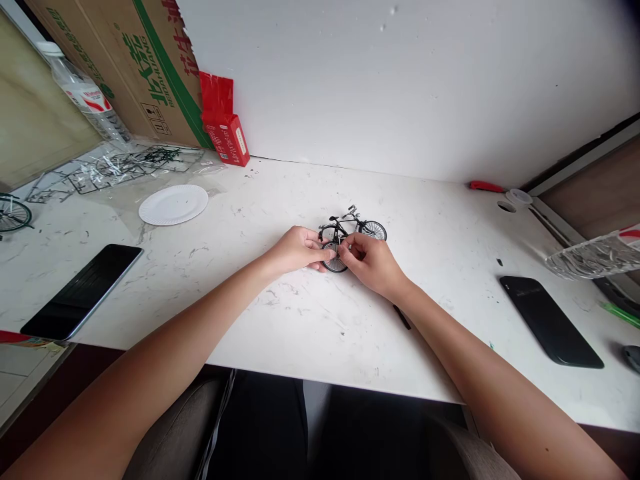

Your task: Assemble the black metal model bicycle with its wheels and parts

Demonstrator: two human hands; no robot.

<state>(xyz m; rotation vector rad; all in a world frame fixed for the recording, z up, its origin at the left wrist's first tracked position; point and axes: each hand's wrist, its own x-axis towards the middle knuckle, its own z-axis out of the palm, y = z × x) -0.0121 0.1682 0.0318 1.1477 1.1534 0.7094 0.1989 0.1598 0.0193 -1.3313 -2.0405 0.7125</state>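
A black miniature bicycle (344, 223) is at the middle of the white tabletop, its handlebar up and its front wheel (374, 230) to the right. On its near side shows another small spoked wheel (334, 265) with a black rim. My left hand (297, 250) has closed on this wheel's left edge, thumb across the spokes. The fingers of my right hand (373, 260) are pinched together close to the wheel's centre. Whatever lies between those fingertips is too small and covered to make out. Both hands hide part of the bicycle's lower frame.
A phone (83, 291) and a white paper plate (173, 205) lie left, with plastic part frames (125, 167) behind. A red box (227, 137) stands before a carton (135, 60). To the right are a dark phone (550, 320) and a plastic bottle (590, 257). A black strip (402, 317) lies beside my right forearm.
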